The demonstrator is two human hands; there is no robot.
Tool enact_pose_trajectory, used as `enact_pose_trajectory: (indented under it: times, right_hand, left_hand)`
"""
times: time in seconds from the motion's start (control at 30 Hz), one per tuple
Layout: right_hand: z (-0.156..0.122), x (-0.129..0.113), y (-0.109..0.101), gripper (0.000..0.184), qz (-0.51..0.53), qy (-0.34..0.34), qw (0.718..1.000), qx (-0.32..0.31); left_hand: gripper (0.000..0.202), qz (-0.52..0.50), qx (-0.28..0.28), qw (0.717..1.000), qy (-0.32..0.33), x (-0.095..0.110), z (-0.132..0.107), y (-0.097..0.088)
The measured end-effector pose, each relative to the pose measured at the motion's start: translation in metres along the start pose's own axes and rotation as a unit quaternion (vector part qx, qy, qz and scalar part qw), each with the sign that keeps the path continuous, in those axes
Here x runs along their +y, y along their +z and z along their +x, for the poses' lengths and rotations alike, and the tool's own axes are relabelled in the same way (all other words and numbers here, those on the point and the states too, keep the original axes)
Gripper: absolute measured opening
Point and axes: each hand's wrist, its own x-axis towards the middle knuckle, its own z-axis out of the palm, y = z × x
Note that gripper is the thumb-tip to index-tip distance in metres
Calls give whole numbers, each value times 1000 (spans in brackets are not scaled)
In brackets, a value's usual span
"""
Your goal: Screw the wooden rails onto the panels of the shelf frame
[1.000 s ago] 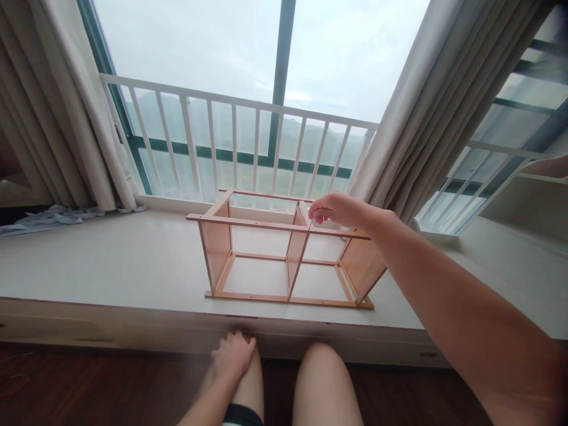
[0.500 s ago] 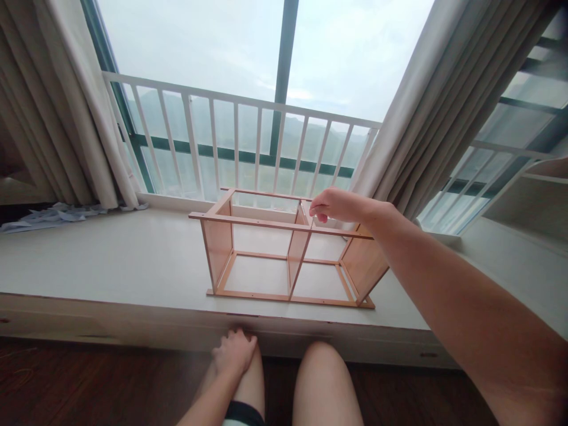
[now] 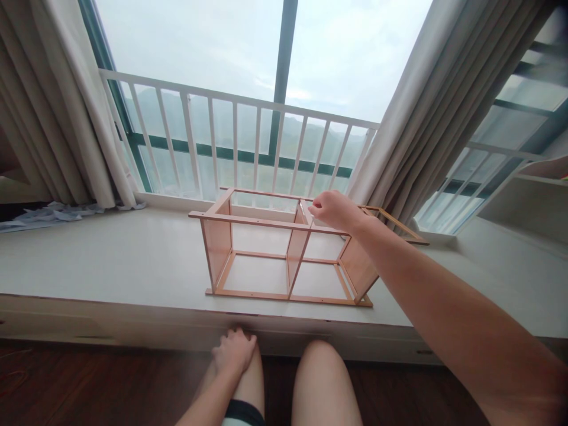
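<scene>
A small wooden shelf frame (image 3: 255, 294) lies on its side on the white ledge, its open bays facing me. My right hand (image 3: 332, 210) is over its top side, near the end of the middle panel (image 3: 296, 255). The fingers are curled in tight with thumb and forefinger together; what they hold, if anything, is too small or hidden to name. My forearm covers part of the frame's right end panel (image 3: 360, 266). My left hand (image 3: 234, 350) rests on my left knee, its fingers loosely spread and holding nothing.
Behind the ledge (image 3: 110, 260) stands a white railing (image 3: 235, 142) before the window. Curtains hang on the left (image 3: 75, 100) and right (image 3: 399, 136). Crumpled white cloth or paper (image 3: 57, 214) lies at the far left. A pale shelf unit (image 3: 523, 204) is at the right.
My right wrist has turned, rolling the fist so its fingers curl inward, and the forearm has dropped slightly. More of the frame's right end shows. My left hand stays put.
</scene>
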Motion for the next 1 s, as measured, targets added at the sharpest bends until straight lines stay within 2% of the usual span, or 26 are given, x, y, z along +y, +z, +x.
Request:
enact_pose_trajectory:
  times: [0.2, 0.3, 0.4, 0.5, 0.6, 0.73, 0.9, 1.0]
  right_hand:
    - [1, 1, -7, 38, -27, -5, 1000, -9]
    - [2, 3, -15, 34, -5, -37, 999, -13]
    - [2, 7, -19, 27, 70, -65, 994, -52]
    - [0, 13, -17, 20, 170, -49, 978, -107]
    - [-2, 22, -12, 19, 220, -50, 964, -142]
    - [-3, 32, -6, 20, 227, -86, 960, -142]
    - [-2, 34, -3, 20, 219, -103, 964, -113]
    - [0, 35, -1, 23, 227, -117, 960, -117]
  left_hand:
    - [48, -1, -10, 1000, -2, 0, 0, -2]
    - [48, -2, -11, 1000, -3, 1, -1, -4]
    - [47, -3, -12, 1000, -4, 1, -1, -4]
    - [48, -1, -11, 1000, -5, 0, 0, -3]
    - [48, 1, -7, 1000, -1, 0, 0, -2]
    - [48, -2, -11, 1000, -4, 1, 1, -1]
    - [47, -6, -5, 1000, -3, 0, 4, 5]
    - [47, -7, 7, 1000, 1, -1, 4, 8]
